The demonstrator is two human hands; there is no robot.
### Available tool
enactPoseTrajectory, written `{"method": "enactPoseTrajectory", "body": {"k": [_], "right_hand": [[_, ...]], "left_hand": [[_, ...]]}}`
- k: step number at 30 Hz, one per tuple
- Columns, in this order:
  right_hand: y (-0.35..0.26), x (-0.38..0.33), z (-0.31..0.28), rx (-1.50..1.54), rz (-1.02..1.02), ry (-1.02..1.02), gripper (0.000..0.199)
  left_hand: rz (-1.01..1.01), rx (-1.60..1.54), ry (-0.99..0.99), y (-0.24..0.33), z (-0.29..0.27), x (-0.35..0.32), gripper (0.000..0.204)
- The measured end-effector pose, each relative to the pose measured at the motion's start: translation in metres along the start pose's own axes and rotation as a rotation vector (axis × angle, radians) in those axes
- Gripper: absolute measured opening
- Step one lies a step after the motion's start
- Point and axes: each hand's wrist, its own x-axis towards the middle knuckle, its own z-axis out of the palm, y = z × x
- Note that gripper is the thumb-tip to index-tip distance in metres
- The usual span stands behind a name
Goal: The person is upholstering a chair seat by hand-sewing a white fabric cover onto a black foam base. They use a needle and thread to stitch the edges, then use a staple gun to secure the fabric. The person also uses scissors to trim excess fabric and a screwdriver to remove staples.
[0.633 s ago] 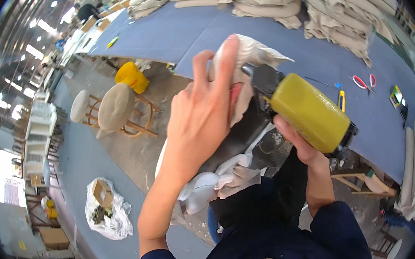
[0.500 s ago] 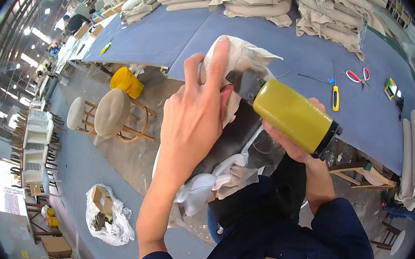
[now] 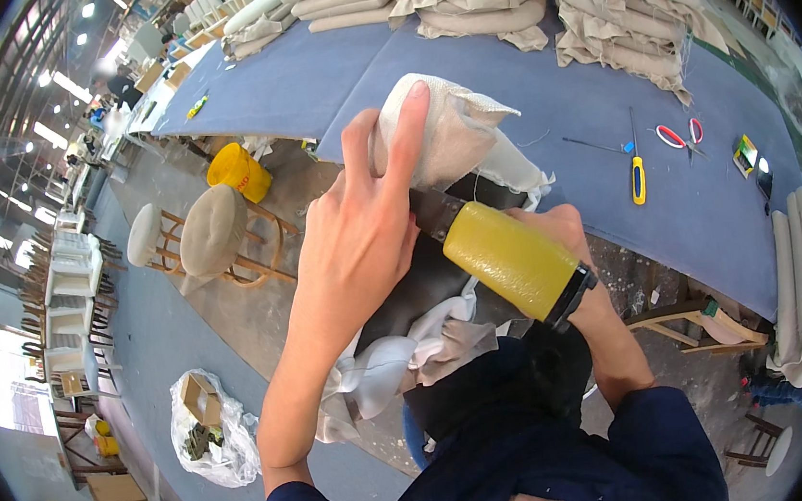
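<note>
L hand grips beige cloth, fingers bent over its face; R hand, partly hidden, is wrapped round yellow tool; tool's dark nose is just below cloth, nr L hand, can't tell if touching; scissors & screwdriver lie on blue table beyond, to R.

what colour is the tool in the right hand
The tool is mustard yellow with a black end, best seen in the head view.
</note>
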Motion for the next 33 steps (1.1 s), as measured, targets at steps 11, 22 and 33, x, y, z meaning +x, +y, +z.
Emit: {"method": "enactPoseTrajectory", "body": {"k": [11,22,33], "right_hand": [[0.004,-0.027,0.026,-0.06,0.014,0.11,0.03],[0.002,-0.05,0.049,0.23,0.044,0.056,0.04],[0.025,-0.026,0.072,0.057,-0.065,0.125,0.032]], "left_hand": [[0.122,-0.349,-0.168,-0.012,-0.028,-0.005,0.097],[-0.538,-1.012,-0.296,-0.036,-0.002,-0.005,0.065],[-0.213,-0.028,0.056,-0.027,0.012,-0.035,0.065]]}}
